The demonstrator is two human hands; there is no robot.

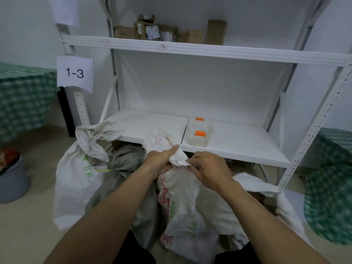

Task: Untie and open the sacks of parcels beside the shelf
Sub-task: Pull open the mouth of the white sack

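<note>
White woven plastic sack with red and green print [182,199]: stands on the floor at the front edge of the white metal shelf's [238,153] lowest board, bunched neck [162,139] raised. Left hand [160,159]: fingers curled round the neck. Right hand [207,168]: fingertips pinching the neck's twisted end, just beside the left hand. White sack with green print [76,180]: to the left, neck bunched. Clear boxes with orange clasps [200,134]: near the board's front edge.
</note>
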